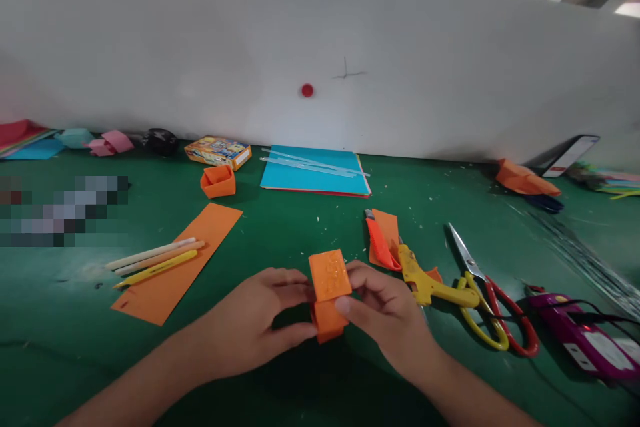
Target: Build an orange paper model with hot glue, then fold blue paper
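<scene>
Both my hands hold a small folded orange paper box (329, 293) just above the green table (280, 233), near its front edge. My left hand (260, 320) pinches its left side with thumb and fingers. My right hand (385, 307) grips its right side, thumb low on the box. The box's upper flap stands tilted up and shows shiny blobs, perhaps glue.
A yellow glue gun (425, 280), an orange utility knife (380, 243) and scissors (487, 300) lie right of my hands. An orange paper strip (175, 267) with three sticks (155, 260) lies left. Another orange box (219, 181), blue paper (313, 177) and a white wall stand behind.
</scene>
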Demonstrator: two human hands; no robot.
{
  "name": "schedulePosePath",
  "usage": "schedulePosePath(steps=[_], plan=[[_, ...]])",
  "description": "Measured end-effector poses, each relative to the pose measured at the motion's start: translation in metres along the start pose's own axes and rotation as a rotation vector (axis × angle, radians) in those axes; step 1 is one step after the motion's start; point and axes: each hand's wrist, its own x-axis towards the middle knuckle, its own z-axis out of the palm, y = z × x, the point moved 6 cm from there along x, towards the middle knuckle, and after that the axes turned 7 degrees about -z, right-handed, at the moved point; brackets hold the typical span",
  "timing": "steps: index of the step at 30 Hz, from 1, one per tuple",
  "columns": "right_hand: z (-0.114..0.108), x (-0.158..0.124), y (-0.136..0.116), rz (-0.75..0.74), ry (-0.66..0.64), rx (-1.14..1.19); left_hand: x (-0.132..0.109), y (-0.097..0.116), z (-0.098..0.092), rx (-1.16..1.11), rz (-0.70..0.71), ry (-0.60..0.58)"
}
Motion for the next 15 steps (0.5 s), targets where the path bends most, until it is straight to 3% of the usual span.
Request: schedulePosePath(steps=[2, 5, 7, 12, 15], plan=[[-0.007, 0.000, 0.002, 0.016, 0.031, 0.062, -0.004, -0.009, -0.011, 0.060, -0.069, -0.042], [-0.019, -0.001, 0.005, 0.058, 0.094, 0.128, -0.010, -0.030, -0.035, -0.013, -0.185, 0.067], [-0.025, -0.002, 0.007, 0.080, 0.119, 0.122, -0.013, -0.040, -0.048, -0.183, -0.205, 0.144], [-0.033, -0.005, 0.005, 0.071, 0.127, 0.091, -0.020, -0.064, -0.073, -0.781, -0.242, 0.498], [-0.034, -0.006, 0.002, 0.051, 0.093, 0.099, -0.023, -0.071, -0.080, -0.760, -0.305, 0.671]])
